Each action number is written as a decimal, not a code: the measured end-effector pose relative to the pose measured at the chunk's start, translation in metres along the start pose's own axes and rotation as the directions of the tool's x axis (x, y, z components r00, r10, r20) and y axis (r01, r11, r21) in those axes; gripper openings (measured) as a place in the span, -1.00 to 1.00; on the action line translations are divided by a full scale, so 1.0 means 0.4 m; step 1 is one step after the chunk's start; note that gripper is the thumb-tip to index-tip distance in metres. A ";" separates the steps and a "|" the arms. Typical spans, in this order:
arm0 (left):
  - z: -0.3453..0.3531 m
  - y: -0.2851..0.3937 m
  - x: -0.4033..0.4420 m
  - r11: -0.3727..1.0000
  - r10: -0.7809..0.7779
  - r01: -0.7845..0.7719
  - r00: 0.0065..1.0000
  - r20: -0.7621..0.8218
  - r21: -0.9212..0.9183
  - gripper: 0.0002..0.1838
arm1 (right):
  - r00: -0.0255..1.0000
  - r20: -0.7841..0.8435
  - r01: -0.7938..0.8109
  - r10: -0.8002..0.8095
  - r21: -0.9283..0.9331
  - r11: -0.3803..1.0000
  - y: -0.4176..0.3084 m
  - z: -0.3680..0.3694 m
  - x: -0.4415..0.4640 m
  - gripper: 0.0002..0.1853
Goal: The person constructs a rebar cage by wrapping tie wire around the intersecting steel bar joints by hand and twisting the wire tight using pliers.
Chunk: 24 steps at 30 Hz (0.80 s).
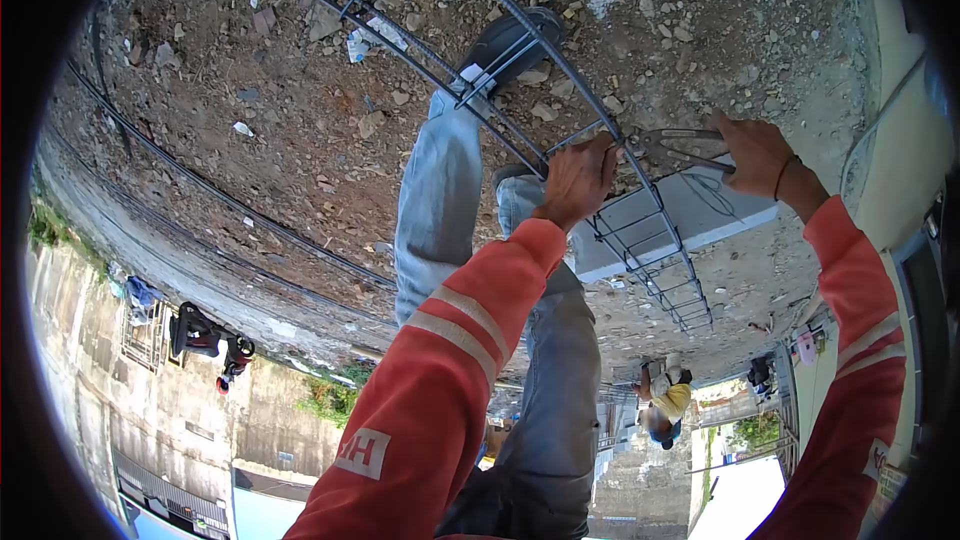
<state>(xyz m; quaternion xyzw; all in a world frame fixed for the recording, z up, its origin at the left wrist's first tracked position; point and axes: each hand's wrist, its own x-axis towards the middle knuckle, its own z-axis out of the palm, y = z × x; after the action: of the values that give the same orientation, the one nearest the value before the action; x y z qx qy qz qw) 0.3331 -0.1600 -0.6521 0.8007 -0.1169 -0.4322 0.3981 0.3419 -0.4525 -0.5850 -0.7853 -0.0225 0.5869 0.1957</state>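
A long rebar cage [566,62] of dark bars and square stirrups runs from the top left to the middle right. My left hand [582,178] is closed at one of its corners, where a stirrup meets a long bar. Its fingertips are pressed together there; any tie wire in them is too small to make out. My right hand [757,152] is wrapped around the handles of metal pincers [690,145]. Their jaws point at the bar, just beside my left fingers. Below the cage sits a pale grey block [625,252], with thin dark wire loops [708,195] over its face.
My shoe [515,45] is beside the cage on rubble-strewn soil [310,130]. Long loose bars [235,205] run along the left. Another person in a yellow top [672,402] is in the background. A parked motorbike [205,333] stands near a wall, and a pale wall borders the right.
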 end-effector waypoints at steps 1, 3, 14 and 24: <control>0.005 0.003 -0.003 1.000 -0.013 0.013 1.000 0.005 -0.011 -0.80 | 0.949 -0.289 0.024 -0.127 -0.336 0.941 0.000 0.019 -0.024 -0.43; 0.009 0.007 0.004 1.000 0.003 -0.003 1.000 -0.028 -0.016 -0.80 | 0.915 -0.392 -0.088 -0.093 -0.421 0.903 0.004 0.029 -0.042 -0.42; -0.016 -0.030 0.014 0.987 -0.031 0.041 0.997 0.067 -0.156 -0.80 | 0.999 -0.047 0.013 -0.010 0.065 0.998 0.075 0.105 -0.017 -0.77; -0.017 -0.020 0.017 0.968 -0.035 0.054 0.996 0.083 -0.244 -0.75 | 0.981 -0.184 0.124 -0.053 0.397 0.909 0.021 0.203 -0.072 -0.62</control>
<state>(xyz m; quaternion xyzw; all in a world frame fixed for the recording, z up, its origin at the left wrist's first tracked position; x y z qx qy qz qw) 0.3413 -0.1546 -0.6600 0.7300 -0.0598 -0.4832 0.4796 0.2558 -0.4449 -0.5807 -0.7725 0.0811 0.5003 0.3826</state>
